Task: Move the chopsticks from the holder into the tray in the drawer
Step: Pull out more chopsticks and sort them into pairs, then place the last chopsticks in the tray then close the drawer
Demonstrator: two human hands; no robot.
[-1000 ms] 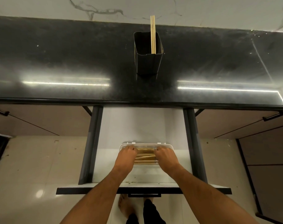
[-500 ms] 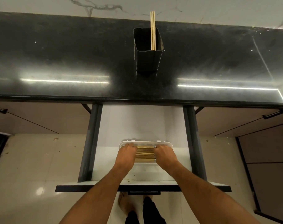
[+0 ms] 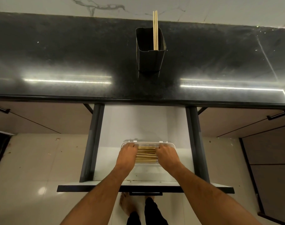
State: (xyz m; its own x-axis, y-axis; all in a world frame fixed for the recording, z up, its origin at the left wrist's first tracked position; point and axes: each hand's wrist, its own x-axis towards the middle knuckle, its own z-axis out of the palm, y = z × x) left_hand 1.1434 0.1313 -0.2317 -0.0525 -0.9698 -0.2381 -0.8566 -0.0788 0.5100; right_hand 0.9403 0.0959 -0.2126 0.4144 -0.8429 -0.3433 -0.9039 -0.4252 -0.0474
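A white tray [image 3: 148,142] lies in the open drawer [image 3: 138,124] below the counter. Several wooden chopsticks [image 3: 146,155] lie across it, side by side. My left hand [image 3: 128,154] covers their left ends and my right hand [image 3: 167,155] their right ends, with the fingers bent down over the bundle. The fingertips are hidden. A black holder [image 3: 149,59] stands on the dark counter behind the drawer. A few upright chopsticks [image 3: 155,30] lean at its right side.
The black counter [image 3: 57,59] runs the full width, and its front edge overhangs the drawer. Dark drawer rails [image 3: 92,143] flank the white drawer floor. The drawer front [image 3: 145,188] with its handle is nearest me. Cabinet doors stand at either side, with pale floor tiles below.
Both hands stay over the ends of the chopsticks in the tray. Only the view has shifted slightly.
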